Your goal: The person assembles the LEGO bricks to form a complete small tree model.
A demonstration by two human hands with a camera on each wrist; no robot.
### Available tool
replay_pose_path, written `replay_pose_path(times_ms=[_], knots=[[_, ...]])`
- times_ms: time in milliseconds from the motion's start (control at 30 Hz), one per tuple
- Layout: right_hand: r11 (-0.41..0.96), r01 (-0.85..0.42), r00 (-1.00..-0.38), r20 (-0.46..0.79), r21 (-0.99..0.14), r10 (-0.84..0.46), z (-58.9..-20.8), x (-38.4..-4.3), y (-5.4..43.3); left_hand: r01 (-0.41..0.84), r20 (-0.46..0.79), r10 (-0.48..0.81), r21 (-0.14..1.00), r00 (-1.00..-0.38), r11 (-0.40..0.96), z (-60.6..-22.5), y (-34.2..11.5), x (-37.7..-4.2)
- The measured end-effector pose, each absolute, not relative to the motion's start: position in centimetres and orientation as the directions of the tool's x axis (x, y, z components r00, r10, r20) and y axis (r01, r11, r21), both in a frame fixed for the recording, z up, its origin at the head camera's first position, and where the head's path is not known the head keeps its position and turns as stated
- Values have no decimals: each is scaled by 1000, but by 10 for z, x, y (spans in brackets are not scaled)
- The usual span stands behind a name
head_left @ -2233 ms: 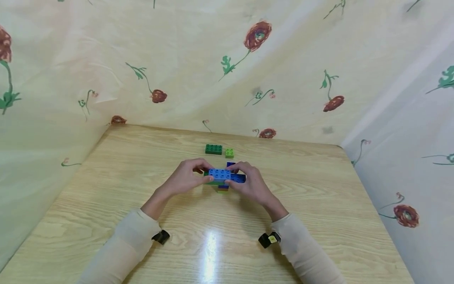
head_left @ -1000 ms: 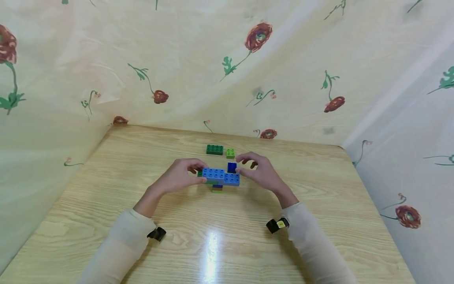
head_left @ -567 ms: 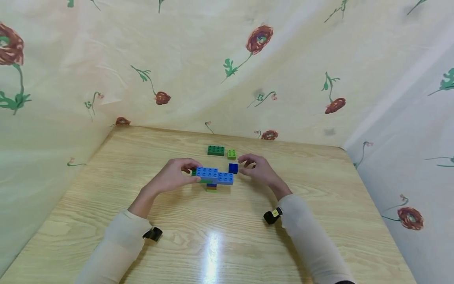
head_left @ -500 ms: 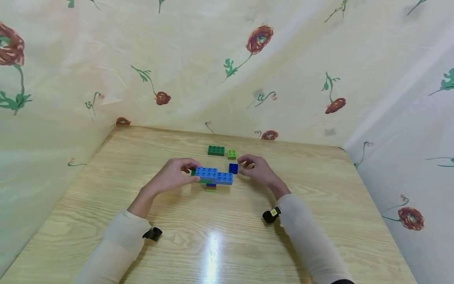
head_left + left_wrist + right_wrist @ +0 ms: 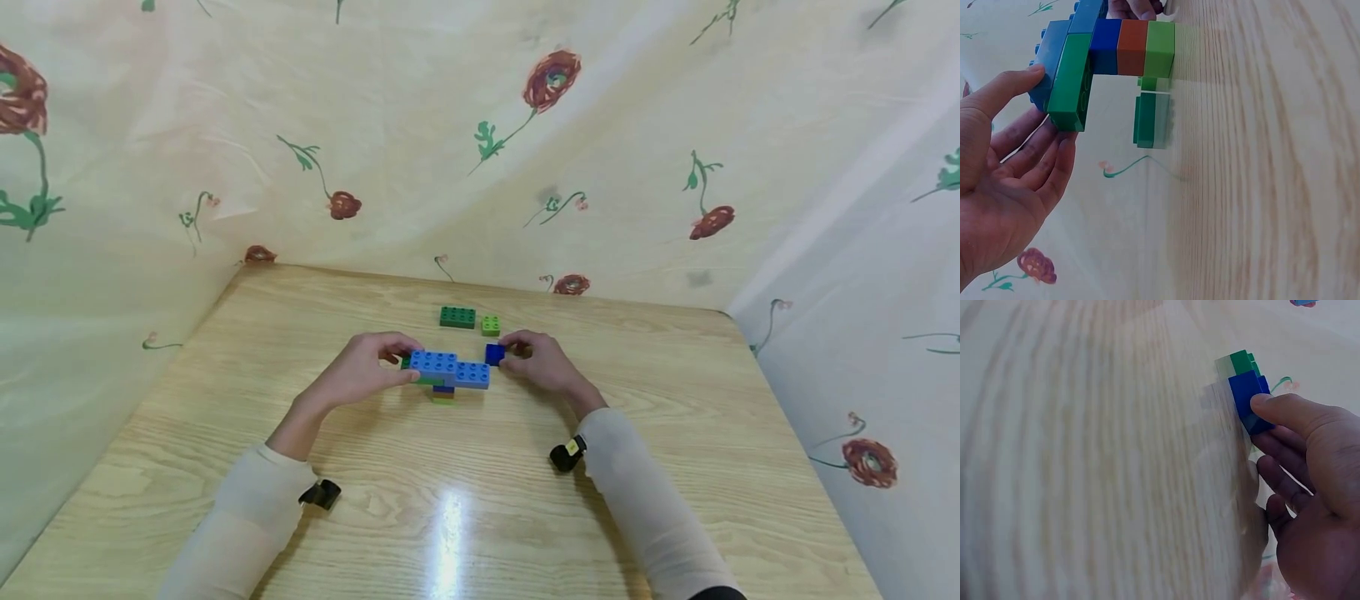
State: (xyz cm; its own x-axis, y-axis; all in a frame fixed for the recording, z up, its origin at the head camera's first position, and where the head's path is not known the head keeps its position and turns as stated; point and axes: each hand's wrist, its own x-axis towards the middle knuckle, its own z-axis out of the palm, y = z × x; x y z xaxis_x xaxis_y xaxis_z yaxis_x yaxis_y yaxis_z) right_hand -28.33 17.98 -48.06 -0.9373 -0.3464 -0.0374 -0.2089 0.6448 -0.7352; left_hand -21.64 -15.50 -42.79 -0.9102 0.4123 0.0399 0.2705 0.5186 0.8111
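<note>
My left hand [image 5: 360, 371] pinches one end of a build of toy building bricks, thumb in front and fingers behind. Two light blue bricks [image 5: 433, 362] form its top, stepped sideways. Under them, in the left wrist view, are a green brick [image 5: 1067, 87] and a short column of dark blue [image 5: 1105, 47], orange [image 5: 1132, 47] and lime [image 5: 1160, 50] bricks. To the right, my right hand [image 5: 546, 362] holds a loose dark blue brick [image 5: 494, 354] between thumb and fingers, low over the table. The right wrist view shows the thumb across that brick's face [image 5: 1244, 390].
Behind the build, a dark green brick [image 5: 457, 317] and a small lime brick [image 5: 491, 325] lie side by side on the wooden table [image 5: 375, 500]. A flower-patterned cloth [image 5: 420, 167] hangs around the table's back and sides.
The right hand has let go of the build and moved to the loose dark blue brick, which it now pinches. The left hand still holds the build, which sits farther left in view.
</note>
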Motion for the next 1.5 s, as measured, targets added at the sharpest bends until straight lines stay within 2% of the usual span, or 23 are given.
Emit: replay_pose_path(times_ms=[400, 833, 1200, 1500], knots=[[631, -250, -945, 43, -735, -324, -459, -260, 182, 277, 56, 404, 813, -913, 512, -428, -154, -216], [567, -389, -903, 178, -726, -392, -422, -228, 172, 279, 64, 397, 813, -916, 512, -430, -149, -220], [522, -445, -862, 189, -728, -470, -420, -220, 160, 292, 68, 414, 812, -908, 505, -427, -140, -220], [545, -443, -867, 184, -712, -463, -428, -219, 161, 288, 56, 419, 807, -906, 515, -426, -136, -220]])
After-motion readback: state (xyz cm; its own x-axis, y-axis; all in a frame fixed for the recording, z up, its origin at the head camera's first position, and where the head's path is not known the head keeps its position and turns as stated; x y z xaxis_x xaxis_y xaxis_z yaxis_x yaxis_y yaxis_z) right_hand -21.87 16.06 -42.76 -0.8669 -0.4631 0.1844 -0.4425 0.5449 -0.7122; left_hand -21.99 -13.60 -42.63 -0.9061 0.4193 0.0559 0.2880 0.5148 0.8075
